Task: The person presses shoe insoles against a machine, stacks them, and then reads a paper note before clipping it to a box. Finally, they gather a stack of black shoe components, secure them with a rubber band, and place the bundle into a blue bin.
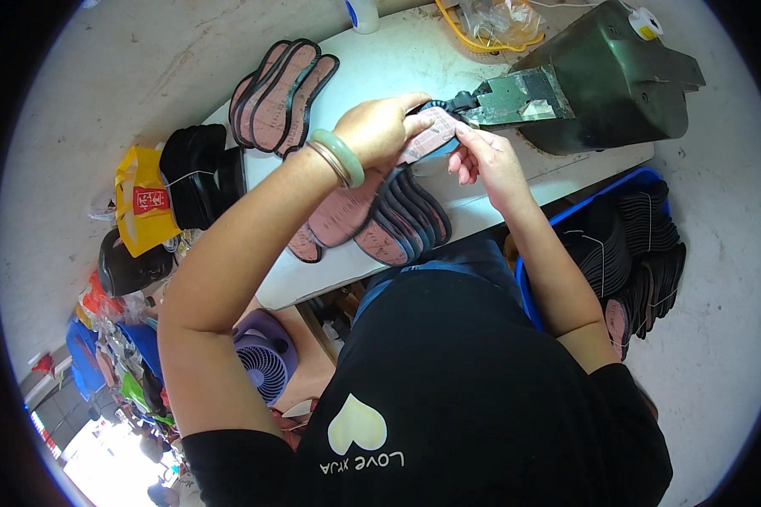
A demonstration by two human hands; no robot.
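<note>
a purple fan (265,362) sits low, half hidden by the arm. on the table (380,68), the left hand (380,128) and right hand (489,162) pinch a pink insole (431,135) at the machine (600,80); the insole's middle is covered. a stack of insoles (389,215) lies below.

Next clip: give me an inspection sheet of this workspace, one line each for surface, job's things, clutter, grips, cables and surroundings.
Surface: white table, mostly covered.
Job's things: pink insole held at the nose of the dark green machine; fanned insole stack under the hands; second insole stack at the far left of the table.
Clutter: black insole bundle, yellow bag, white bottle.
Grips: left hand pinches the insole from above; right hand steadies its near edge.
Cables: yellow cord behind the machine.
Surroundings: blue crate of dark insoles, purple fan, concrete floor.
</note>
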